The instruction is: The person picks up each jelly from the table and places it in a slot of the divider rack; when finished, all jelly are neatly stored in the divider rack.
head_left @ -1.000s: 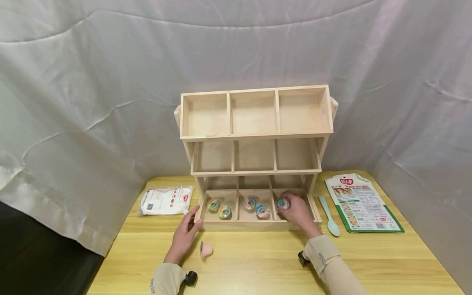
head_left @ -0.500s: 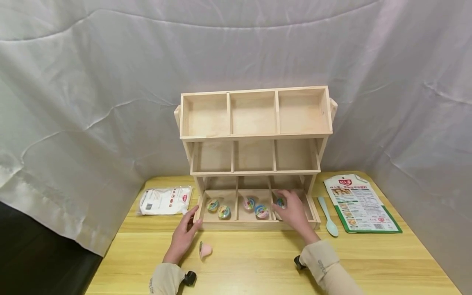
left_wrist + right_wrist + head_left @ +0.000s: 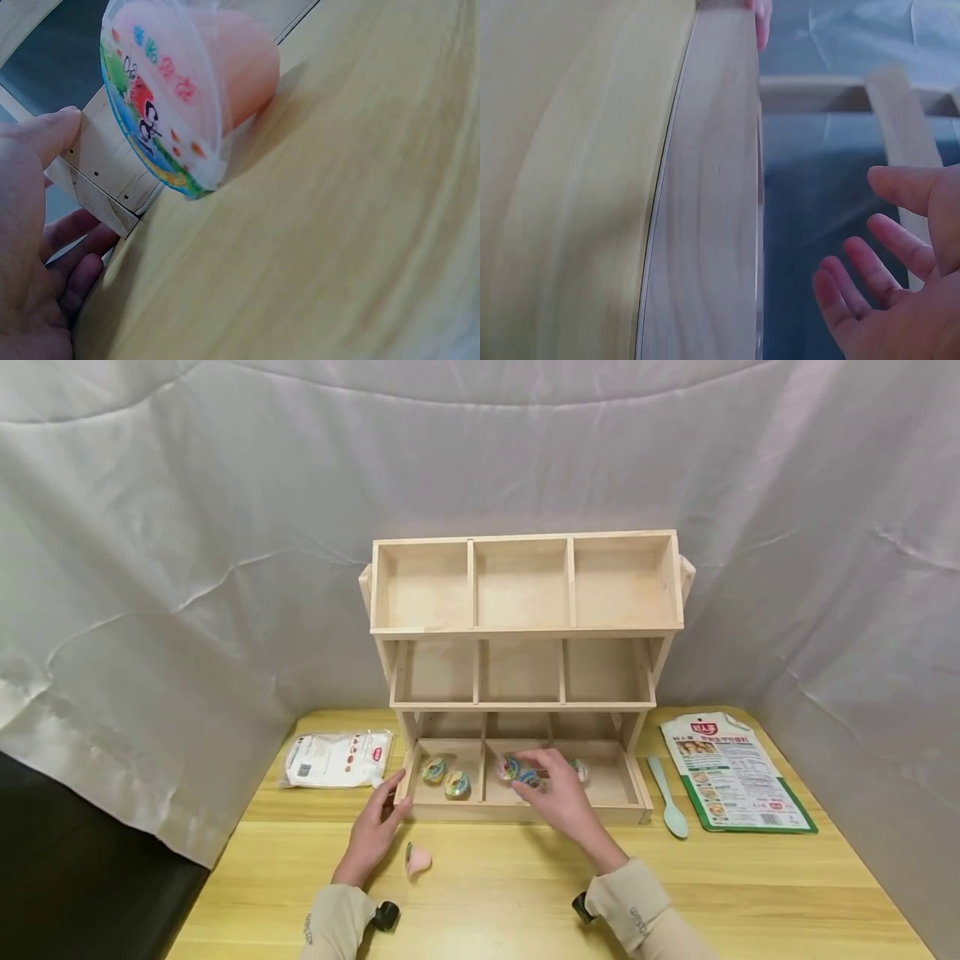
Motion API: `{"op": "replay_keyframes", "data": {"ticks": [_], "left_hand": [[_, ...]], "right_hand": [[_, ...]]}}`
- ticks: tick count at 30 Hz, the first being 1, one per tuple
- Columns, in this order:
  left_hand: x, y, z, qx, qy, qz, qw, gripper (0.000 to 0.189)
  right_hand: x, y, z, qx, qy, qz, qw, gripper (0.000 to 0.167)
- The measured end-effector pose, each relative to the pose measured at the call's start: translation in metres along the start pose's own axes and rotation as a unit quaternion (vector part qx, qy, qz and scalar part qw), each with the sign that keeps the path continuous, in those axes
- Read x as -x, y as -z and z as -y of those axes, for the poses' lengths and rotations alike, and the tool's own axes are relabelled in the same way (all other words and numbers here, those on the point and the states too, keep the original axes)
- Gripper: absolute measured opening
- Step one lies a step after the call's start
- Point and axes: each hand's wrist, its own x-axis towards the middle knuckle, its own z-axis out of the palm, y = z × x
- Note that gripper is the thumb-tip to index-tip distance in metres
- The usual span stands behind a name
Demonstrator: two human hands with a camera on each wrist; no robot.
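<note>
A wooden three-tier rack point(image 3: 525, 632) stands on the table. My left hand point(image 3: 372, 833) grips its front left corner, thumb on one face and fingers round the other. Over the bottom tier's middle compartment hovers my right hand point(image 3: 558, 795), fingers apart and holding nothing in the right wrist view. Below it, a blue-rimmed jelly cup point(image 3: 532, 779) is partly covered; a pink jelly cup point(image 3: 507, 767) lies at its fingertips. One more jelly cup point(image 3: 580, 769) shows behind the hand in the right compartment. Two yellowish jelly cups point(image 3: 456, 785) occupy the left one.
On the table near my left wrist, a pink jelly cup point(image 3: 247, 67) lies on its side. A white plastic packet point(image 3: 337, 758) is left of the rack. To the right are a pale green spoon point(image 3: 669, 802) and a green-edged pouch point(image 3: 738, 774). Grey curtains surround the table.
My right hand has let go of the jelly cup in the right compartment and moved left over the middle one. My left hand stays at the rack's corner.
</note>
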Motion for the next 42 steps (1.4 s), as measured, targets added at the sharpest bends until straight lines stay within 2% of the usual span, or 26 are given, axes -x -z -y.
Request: {"op": "replay_keyframes", "data": {"ticks": [4, 8, 14, 20, 23, 26, 33, 38, 42], "left_hand": [[0.001, 0.002, 0.001, -0.007, -0.001, -0.005, 1.0000, 0.057], [0.000, 0.001, 0.001, -0.015, -0.013, -0.012, 0.9997, 0.057], [0.001, -0.001, 0.002, -0.006, -0.007, -0.009, 0.9999, 0.057], [0.002, -0.001, 0.000, 0.002, 0.005, -0.001, 1.0000, 0.056], [0.003, -0.001, 0.000, -0.004, 0.002, -0.002, 1.0000, 0.056], [0.002, -0.001, 0.000, -0.008, 0.000, -0.005, 1.0000, 0.056], [0.001, -0.001, 0.000, -0.007, -0.006, -0.005, 0.9999, 0.056], [0.001, 0.000, 0.000, -0.006, -0.003, -0.007, 1.0000, 0.056], [0.001, 0.000, 0.000, -0.011, -0.002, -0.007, 0.9999, 0.056]], "right_hand": [[0.005, -0.026, 0.012, -0.020, 0.021, 0.040, 0.9988, 0.044], [0.012, -0.055, 0.025, -0.015, 0.043, 0.111, 0.9928, 0.045], [0.018, -0.094, 0.037, 0.052, 0.071, 0.201, 0.9756, 0.054], [0.022, -0.120, 0.043, 0.112, 0.095, 0.252, 0.9564, 0.059], [0.022, -0.128, 0.044, 0.130, 0.109, 0.267, 0.9487, 0.059], [0.021, -0.133, 0.043, 0.132, 0.118, 0.272, 0.9460, 0.057], [0.019, -0.139, 0.042, 0.117, 0.114, 0.265, 0.9503, 0.046], [0.021, -0.140, 0.042, 0.125, 0.130, 0.259, 0.9488, 0.036], [0.020, -0.141, 0.040, 0.134, 0.143, 0.246, 0.9494, 0.035]]}}
